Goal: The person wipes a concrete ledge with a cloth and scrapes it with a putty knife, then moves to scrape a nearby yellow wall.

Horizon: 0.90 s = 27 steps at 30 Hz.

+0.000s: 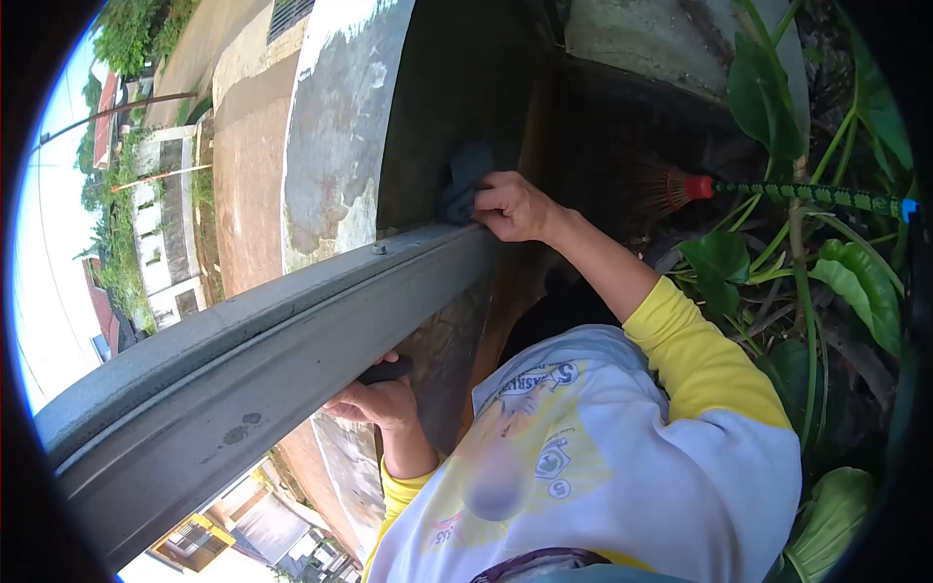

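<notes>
My right hand (517,206) has its fingers closed on a dark grey cloth (466,180), which it holds at the far end of a long grey metal beam (292,340), beside a dark wall surface. My left hand (381,400) is near the beam's lower edge in the picture, with its thumb and fingers around a small dark rounded object (387,369). Part of that hand is hidden behind the beam. A bolt (379,249) sticks up from the beam's upper edge.
A weathered wall (335,146) stands beyond the beam. At the right are large green leaves (860,291) and a rake (695,187) with a red collar and a green patterned handle. Buildings and sky show at the left, turned sideways.
</notes>
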Available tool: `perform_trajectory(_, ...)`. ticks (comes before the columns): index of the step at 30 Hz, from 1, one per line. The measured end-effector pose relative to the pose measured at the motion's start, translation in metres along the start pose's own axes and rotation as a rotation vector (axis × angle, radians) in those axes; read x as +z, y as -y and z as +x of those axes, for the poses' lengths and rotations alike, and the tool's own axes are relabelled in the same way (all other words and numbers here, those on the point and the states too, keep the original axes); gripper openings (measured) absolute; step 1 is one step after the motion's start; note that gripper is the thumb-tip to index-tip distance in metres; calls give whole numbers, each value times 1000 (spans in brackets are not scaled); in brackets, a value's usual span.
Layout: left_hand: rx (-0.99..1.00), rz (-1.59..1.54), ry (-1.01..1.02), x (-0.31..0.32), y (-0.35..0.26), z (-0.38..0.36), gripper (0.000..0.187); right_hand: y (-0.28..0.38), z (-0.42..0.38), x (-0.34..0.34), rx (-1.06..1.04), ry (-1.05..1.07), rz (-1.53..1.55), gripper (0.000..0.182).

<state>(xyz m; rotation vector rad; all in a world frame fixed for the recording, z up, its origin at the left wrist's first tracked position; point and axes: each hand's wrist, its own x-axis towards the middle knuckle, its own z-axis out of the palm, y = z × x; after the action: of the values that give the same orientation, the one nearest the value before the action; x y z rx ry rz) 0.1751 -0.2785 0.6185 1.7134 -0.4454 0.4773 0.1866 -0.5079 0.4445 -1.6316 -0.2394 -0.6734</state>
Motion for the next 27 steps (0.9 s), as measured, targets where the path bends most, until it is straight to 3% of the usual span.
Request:
perform_trajectory(4, 27, -38, 67, 3, -2, 5, 41, -59, -51, -1, 155, 56, -195, 8)
perform_trajectory(7, -7, -17, 28, 2, -1, 2, 42, -96, -76, -6, 322, -42, -285, 6)
perform_trajectory(10, -5, -17, 47, 3, -2, 5, 43, -134, -92, -18, 856, -92, -285, 9)
perform_trajectory(13, -10, -28, 57, 3, -3, 3, 45, -156, -77, -14, 1013, -639, 364, 25)
perform_trajectory(16, -11, -32, 56, 4, -5, 3, 46, -157, -41, 13, 1123, -634, 256, 43)
perform_trajectory(18, 16, -9, 27, 7, -4, 3, 47, -129, -35, 37, 1040, -829, 199, 36)
perform_trajectory(20, 51, 31, 53, 2, 1, 4, 47, -109, -53, 40, 880, -523, 364, 26)
perform_trajectory(23, 59, 28, 96, -6, 4, 5, 47, -63, -60, 19, 885, -147, 466, 14)
perform_trajectory(26, 24, 97, 82, -2, -4, 4, 44, -77, -52, 6, 700, -657, 883, 12)
perform_trajectory(27, 44, 82, 105, -4, -3, 4, 43, -106, -60, -2, 614, -677, 760, 11)
